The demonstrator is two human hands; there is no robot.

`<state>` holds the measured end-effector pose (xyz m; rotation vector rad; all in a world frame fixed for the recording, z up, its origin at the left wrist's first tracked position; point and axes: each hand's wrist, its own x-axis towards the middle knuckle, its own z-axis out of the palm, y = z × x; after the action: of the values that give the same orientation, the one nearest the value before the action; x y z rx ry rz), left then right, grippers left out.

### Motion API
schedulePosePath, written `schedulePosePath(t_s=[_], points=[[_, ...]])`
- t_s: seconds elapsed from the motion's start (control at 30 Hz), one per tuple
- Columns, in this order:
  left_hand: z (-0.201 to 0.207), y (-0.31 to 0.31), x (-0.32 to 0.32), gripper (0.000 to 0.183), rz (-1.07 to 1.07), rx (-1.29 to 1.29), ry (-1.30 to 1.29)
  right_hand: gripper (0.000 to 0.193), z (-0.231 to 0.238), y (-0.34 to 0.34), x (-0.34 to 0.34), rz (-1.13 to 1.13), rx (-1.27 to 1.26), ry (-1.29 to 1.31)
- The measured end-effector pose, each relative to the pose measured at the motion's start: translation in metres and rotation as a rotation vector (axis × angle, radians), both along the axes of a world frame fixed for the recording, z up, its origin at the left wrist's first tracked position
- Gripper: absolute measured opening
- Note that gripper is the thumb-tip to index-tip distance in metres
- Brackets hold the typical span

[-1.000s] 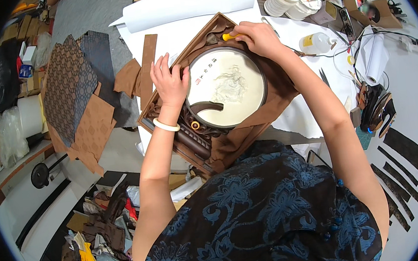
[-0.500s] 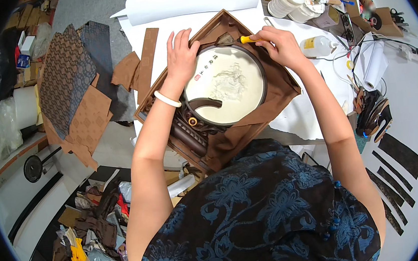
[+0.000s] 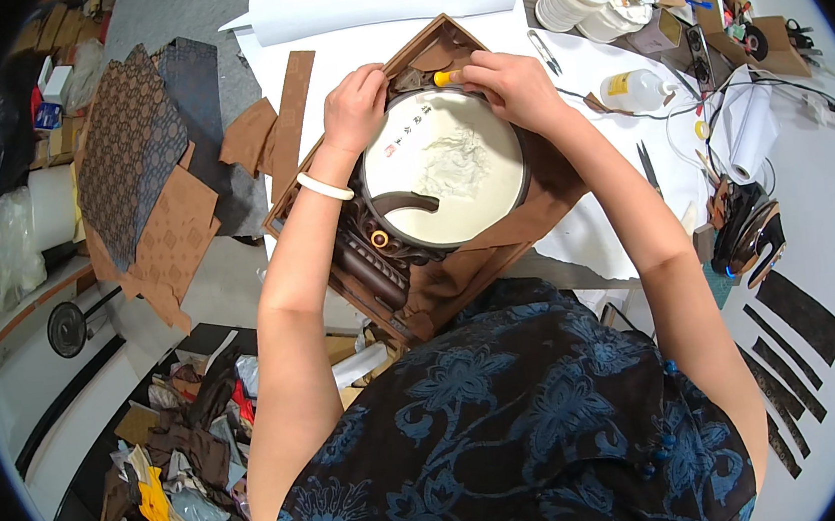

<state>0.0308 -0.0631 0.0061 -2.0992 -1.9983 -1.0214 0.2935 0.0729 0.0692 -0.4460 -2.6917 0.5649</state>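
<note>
A brown cloth-lined box (image 3: 445,27) stands turned cornerwise before me. In it rests a round cream panel (image 3: 474,170) with a dark rim, carrying a raised design and written characters. A dark carved piece (image 3: 373,270) lies at its lower left. My right hand (image 3: 514,93) grips a yellow-handled scraper (image 3: 444,78) at the far corner, its blade pointing left toward the brown lining. My left hand (image 3: 355,109), a white bangle on its wrist, is closed with curled fingers at the far-left wall; what its fingertips hold is hidden.
A white paper roll (image 3: 383,3) lies behind the box. White tubs (image 3: 571,0), a clear bottle (image 3: 634,91) and tweezers (image 3: 544,51) are at the right. Brown patterned sheets (image 3: 171,254) and a brown strip (image 3: 294,122) lie to the left. Scraps (image 3: 193,433) are heaped at lower left.
My right hand has carried the scraper left along the far corner. My left hand's fingers, stretched out before, are now curled in at the box wall.
</note>
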Motion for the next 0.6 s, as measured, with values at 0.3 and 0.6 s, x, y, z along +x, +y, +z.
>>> schedulePosePath(t_s=[0.3, 0.6], points=[[-0.004, -0.004, 0.002, 0.027, 0.065, -0.054, -0.051, 0.01, 0.0, 0.04, -0.022, 0.099, -0.092, -0.047], [0.013, -0.049, 0.0, 0.057, 0.219, -0.376, -0.029, 0.021, -0.019, 0.034, -0.019, 0.119, 0.055, -0.046]])
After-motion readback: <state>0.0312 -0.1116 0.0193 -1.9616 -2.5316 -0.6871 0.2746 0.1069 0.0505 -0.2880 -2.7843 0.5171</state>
